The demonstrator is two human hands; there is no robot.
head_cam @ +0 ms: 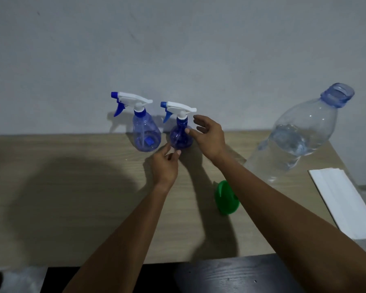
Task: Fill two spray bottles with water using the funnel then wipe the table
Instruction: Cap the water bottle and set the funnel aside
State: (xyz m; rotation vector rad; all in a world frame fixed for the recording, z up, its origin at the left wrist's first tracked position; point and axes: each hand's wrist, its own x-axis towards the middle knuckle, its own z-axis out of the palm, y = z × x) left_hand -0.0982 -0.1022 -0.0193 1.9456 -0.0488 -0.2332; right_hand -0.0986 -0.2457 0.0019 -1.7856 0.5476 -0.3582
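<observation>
Fingers of the right hand [208, 137] spread open beside the darker translucent-blue plastic spray bottle [181, 137], thumb at its shoulder; left hand [166, 167] loosely curled at its base, neither plainly gripping. Risk: a one-sided nudge could tip this light, empty-looking bottle into its neighbour. Count, on one pale wood-grain table [72, 187] — one large clear plastic water bottle [304, 134], uncapped, part full; one white folded sheet [342, 199]; two sprayers, the second a paler blue spray bottle [146, 134]; one green plastic funnel [225, 199], half behind the right forearm.

glossy clear-blue plastic spray bottles [146, 132], matt wood-grain table [72, 187], green plastic funnel [225, 198]
</observation>
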